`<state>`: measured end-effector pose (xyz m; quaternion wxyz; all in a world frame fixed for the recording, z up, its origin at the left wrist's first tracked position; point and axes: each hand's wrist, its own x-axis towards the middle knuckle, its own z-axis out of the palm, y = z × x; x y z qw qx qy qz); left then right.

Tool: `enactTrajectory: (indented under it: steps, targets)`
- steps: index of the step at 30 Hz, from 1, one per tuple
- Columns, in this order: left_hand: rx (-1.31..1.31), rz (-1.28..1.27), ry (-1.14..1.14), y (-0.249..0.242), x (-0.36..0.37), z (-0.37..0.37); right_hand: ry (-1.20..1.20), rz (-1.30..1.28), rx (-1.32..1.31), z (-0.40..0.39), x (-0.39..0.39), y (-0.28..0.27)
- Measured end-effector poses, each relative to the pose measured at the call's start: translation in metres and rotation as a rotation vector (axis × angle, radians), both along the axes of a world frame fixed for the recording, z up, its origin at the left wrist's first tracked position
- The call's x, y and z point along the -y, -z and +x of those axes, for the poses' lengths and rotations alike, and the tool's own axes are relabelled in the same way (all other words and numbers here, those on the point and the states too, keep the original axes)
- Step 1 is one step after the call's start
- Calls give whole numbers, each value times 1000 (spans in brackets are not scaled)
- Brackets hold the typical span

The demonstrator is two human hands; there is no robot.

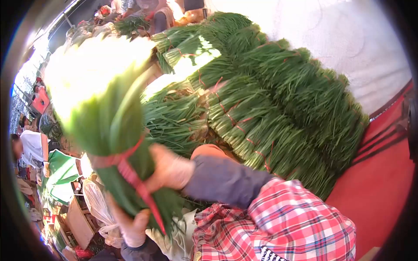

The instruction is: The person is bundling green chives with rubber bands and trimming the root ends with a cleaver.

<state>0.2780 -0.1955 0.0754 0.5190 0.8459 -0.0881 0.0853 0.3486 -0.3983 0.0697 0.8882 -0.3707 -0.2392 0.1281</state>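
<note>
A large bundle of long green leafy stalks [109, 126] stands tilted in front of me, its top bleached by sunlight. A red tie [130, 174] goes around it, with a loose end hanging down. My right hand [167, 169] is closed on the bundle's right side, slightly blurred, near the tie. Low on the left side, my left hand [130, 224] grips the bundle, its thumb against the leaves. The far sides of both hands are hidden behind the leaves.
Many similar tied bundles [287, 100] lie in rows to the right, beside a white sheet [339, 39] and a red surface [379, 187]. Clear plastic bags [98, 200] hang at the left. A person in white [32, 148] is at the far left; other people are at the top.
</note>
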Motion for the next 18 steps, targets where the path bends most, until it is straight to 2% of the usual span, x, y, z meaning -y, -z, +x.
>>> enactTrajectory:
  steps: [1,2,3,4,5,6,8,10,11,12,14,16,17,18]
  targets:
    - [-117,68,117,13,-4,1,132,-116,-20,7,37,-9]
    - [-186,-158,112,7,23,-2,165,-122,-174,12,72,-18]
    - [-268,-52,49,19,8,-3,395,-387,68,26,111,-21]
    - [-352,59,-10,40,-18,-7,525,-637,-42,25,151,-43]
    - [-422,8,-60,57,-37,-12,642,-517,62,33,185,-49]
    - [-494,-47,-106,78,-57,-16,755,-509,88,44,219,-53]
    - [-509,-23,-118,122,-92,-27,993,-811,144,59,284,-56]
    - [-613,-11,-161,168,-128,-37,1296,-1304,248,93,353,-32]
    - [-622,12,-161,176,-133,-36,1302,-1642,146,99,357,-38]
    - [-630,35,-159,179,-134,-31,1284,-1822,200,118,370,-26]
    - [-693,240,-149,180,-135,-17,1222,-2183,312,157,396,10]
    - [-769,301,-165,191,-134,1,1017,-2361,267,199,402,44]
    - [-773,412,-135,196,-135,9,926,-2397,267,220,402,63]
    - [-776,523,-107,181,-117,22,834,-2428,271,242,400,79]
